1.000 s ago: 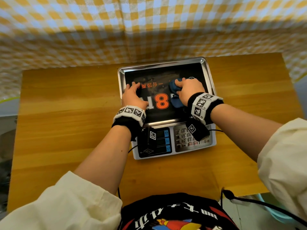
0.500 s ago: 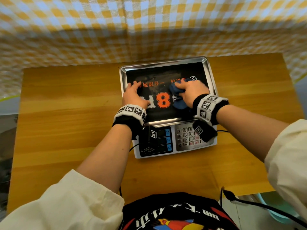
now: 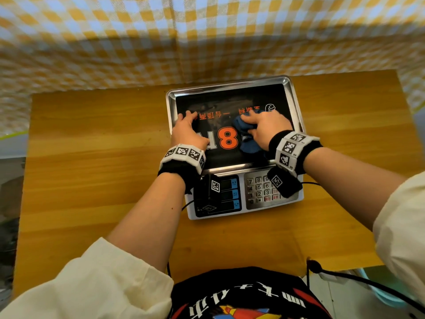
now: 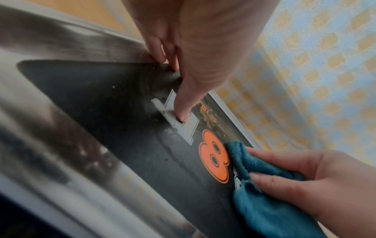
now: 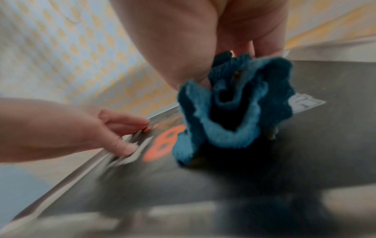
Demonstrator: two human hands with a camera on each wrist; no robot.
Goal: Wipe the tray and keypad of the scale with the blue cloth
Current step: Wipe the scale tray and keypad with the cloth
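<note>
A scale stands on the wooden table, its steel tray [image 3: 296, 104] lined with a black sheet bearing an orange 8. My right hand [image 3: 264, 127] grips the bunched blue cloth [image 3: 247, 137] and presses it on the tray just right of the 8; the cloth [image 4: 262, 190] [image 5: 231, 112] also shows in both wrist views. My left hand [image 3: 187, 132] rests on the tray's left side with straight fingers [image 4: 183, 103] touching the sheet. The keypad [image 3: 259, 189] at the scale's front is partly hidden by the right wrist camera.
The wooden table [image 3: 92, 157] has bare surface left, right and in front of the scale. A yellow-and-white checked curtain [image 3: 207, 38] hangs right behind the table. A black cable [image 3: 368, 284] runs off the table's front right corner.
The right hand with the cloth has slid a little toward the tray's right side. The left hand has stayed on the left part of the tray.
</note>
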